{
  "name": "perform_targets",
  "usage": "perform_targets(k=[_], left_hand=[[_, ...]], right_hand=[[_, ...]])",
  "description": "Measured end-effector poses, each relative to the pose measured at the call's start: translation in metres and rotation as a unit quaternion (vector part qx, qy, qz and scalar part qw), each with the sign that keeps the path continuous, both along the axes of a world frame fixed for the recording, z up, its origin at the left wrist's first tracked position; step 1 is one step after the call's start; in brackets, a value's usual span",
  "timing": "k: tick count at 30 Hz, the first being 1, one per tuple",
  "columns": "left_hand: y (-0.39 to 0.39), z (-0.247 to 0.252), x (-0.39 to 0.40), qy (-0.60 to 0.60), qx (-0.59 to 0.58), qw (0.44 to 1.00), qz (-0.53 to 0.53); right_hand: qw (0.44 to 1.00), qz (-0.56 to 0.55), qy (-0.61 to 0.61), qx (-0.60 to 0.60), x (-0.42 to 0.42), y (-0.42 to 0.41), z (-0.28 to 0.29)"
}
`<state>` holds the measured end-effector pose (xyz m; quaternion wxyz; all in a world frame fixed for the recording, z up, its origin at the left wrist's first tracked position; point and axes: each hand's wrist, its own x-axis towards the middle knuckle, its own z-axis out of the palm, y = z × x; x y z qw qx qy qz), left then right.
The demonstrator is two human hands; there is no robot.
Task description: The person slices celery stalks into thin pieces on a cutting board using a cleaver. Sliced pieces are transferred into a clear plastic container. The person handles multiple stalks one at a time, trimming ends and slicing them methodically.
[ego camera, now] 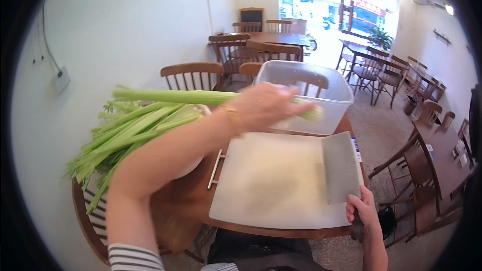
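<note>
My left hand grips a bunch of celery near its pale base, holding it sideways above the far edge of a white cutting board. The hand and the celery base are blurred. In my right hand is the dark handle of a cleaver. Its broad blade stands over the board's right side and points away from me. More celery stalks lie heaped on the left, their leafy ends hanging past the table edge; my left forearm hides part of the heap.
A translucent plastic bin stands behind the board on the wooden table. A metal handle shows at the board's left. One wooden chair is at the left, another beyond the table. More tables and chairs fill the room.
</note>
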<state>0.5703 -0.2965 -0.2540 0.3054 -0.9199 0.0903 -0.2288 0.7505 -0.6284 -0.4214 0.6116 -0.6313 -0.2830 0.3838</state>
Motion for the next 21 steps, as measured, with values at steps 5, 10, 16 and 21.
perform_targets(k=[5, 10, 16, 21], left_hand=[[-0.099, -0.063, 0.095, 0.062, -0.159, 0.983, -0.066], [-0.182, -0.143, 0.128, 0.095, -0.343, 0.935, 0.001], [-0.150, -0.208, 0.074, 0.117, -0.439, 0.891, -0.004], [-0.123, -0.226, 0.005, 0.047, -0.392, 0.912, 0.110]], right_hand=[[0.996, -0.074, 0.033, 0.023, 0.018, -0.024, -0.003], [0.990, -0.099, -0.058, 0.083, 0.069, -0.042, -0.028], [0.985, -0.145, -0.092, 0.005, 0.070, -0.066, -0.014], [0.982, -0.026, -0.171, -0.076, 0.048, -0.030, 0.013]])
